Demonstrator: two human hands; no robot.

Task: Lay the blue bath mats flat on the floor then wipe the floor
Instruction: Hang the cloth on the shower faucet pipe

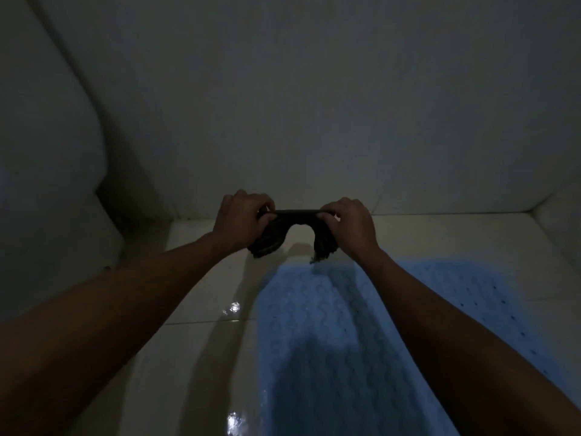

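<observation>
Head view, dim light. Both arms reach fwd over the floor (201, 357), pale glossy tiles w/ a couple of bright glints near left. Left hand (242, 220) and right hand (350, 226) are side by side at mid frame, raised above the floor near the far wall (314, 105). Each has fingers curled round one end of a dark cloth (294, 215); its top edge is pulled taut betw. the two hands, and the loose ends hang down under each fist, left bunch fuller, right one thinner and frayed at the tip. Cloth casts a shadow on the tiles just below.

Mat (314, 341), blue, lies flat on the floor right of centre, running from just under the hands toward the near edge; wavy raised pattern on it. Its far edge sits just below the right hand and the hanging cloth end, apart from both. A 2nd blue mat (490, 297), dotted w/ small holes, lies to the right, partly hidden by the right forearm; can't tell if the two overlap or just touch.

Far left, a large pale rounded fixture (47, 158) stands against the wall, too dark to name
</observation>
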